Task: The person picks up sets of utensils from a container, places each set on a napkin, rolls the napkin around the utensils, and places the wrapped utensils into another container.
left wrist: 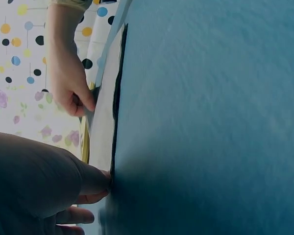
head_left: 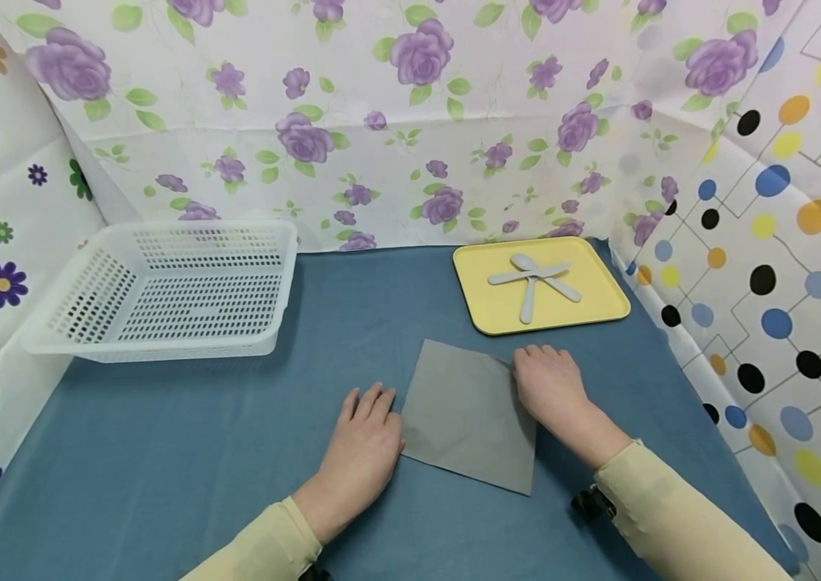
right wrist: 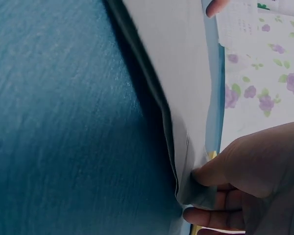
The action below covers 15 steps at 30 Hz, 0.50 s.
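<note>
A grey folded cloth (head_left: 464, 415) lies at the middle of the blue-covered table, its layered edge showing in both wrist views. My right hand (head_left: 554, 393) pinches its far right corner between thumb and fingers, and the corner bends up a little there, as the right wrist view shows. At the cloth's left edge rests my left hand (head_left: 362, 444), fingers stretched forward on the table and thumb touching the edge. In the left wrist view that thumb (left wrist: 100, 178) sits right at the cloth's rim.
Behind the right hand, a yellow tray (head_left: 471, 311) bears several crossed pale grey utensils, among them a spoon (head_left: 524, 261). A white perforated basket (head_left: 185, 347) stands at the back left. Patterned sheets (head_left: 381, 161) close off the back and both sides of the table.
</note>
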Available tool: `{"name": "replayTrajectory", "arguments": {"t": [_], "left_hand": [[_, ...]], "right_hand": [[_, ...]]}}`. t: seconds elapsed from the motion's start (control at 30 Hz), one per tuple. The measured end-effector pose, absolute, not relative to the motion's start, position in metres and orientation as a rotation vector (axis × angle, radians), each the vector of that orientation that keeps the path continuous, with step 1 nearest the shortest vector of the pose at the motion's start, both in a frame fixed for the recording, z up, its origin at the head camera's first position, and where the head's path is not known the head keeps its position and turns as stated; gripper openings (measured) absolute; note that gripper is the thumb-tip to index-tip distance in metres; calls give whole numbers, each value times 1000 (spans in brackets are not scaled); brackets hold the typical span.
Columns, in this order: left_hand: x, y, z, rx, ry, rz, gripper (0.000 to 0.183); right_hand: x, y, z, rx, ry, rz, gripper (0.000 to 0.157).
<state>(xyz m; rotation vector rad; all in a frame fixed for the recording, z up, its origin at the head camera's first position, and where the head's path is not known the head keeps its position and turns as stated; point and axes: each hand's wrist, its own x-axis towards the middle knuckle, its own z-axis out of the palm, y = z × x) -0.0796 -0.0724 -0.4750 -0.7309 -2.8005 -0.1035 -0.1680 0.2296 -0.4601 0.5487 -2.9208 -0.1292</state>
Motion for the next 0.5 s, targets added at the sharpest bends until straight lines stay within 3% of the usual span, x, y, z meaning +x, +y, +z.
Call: {"name": "replayTrajectory", "arguments": {"t": [0.27,0.5], "left_hand": [[-89,-90,-473,-704,-2806,-120,24],[-100,-106,-473,-734,-2761,-56,6]], "right_hand": [[-171,220,-458,561,-2960,-146,20],[-172,213,-459,556,-2988,-124,19]]}}
